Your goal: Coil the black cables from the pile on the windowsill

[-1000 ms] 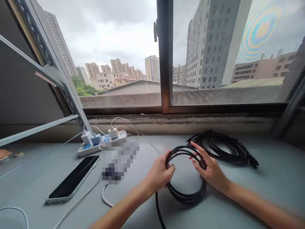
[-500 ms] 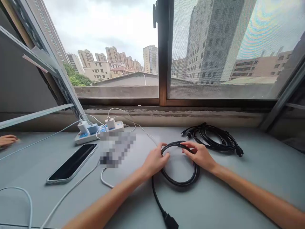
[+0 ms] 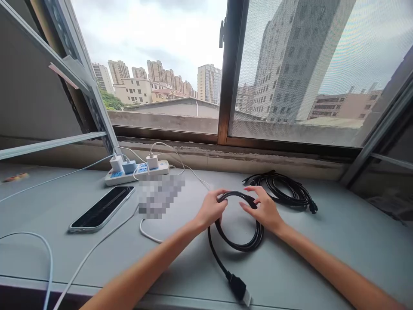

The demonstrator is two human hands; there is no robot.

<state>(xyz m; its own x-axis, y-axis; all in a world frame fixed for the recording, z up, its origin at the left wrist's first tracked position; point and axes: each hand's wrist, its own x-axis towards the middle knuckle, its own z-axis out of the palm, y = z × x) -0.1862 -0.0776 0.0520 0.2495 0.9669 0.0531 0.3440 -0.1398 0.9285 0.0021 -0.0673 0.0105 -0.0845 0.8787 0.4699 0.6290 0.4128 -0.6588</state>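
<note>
A coiled black cable (image 3: pixel 238 246) rests on the grey table in front of me. My left hand (image 3: pixel 211 211) grips the left side of the loop, thumb on the inner side and fingers wrapped around it. At the loop's upper right is my right hand (image 3: pixel 263 209), its thumb and fingers spread apart around the strands, with contact partly hidden. One cable end runs down from under my left hand to a broad black connector (image 3: pixel 238 286) with a pale tip near the table's front edge. Behind my right hand lies a second coil of black cable (image 3: pixel 290 191).
At the left, a phone (image 3: pixel 102 209) lies face up. Behind it a white power strip (image 3: pixel 137 173) holds chargers with white cords. A blurred patch (image 3: pixel 158 196) hides something beside it. Another person's fingers (image 3: pixel 15 177) show at the far left. A window (image 3: pixel 161 129) stands behind.
My right hand's fingers have spread apart at the top of the coil. My left hand keeps its hold. The view has shifted, bringing the connector's pale tip and the table's front edge into sight.
</note>
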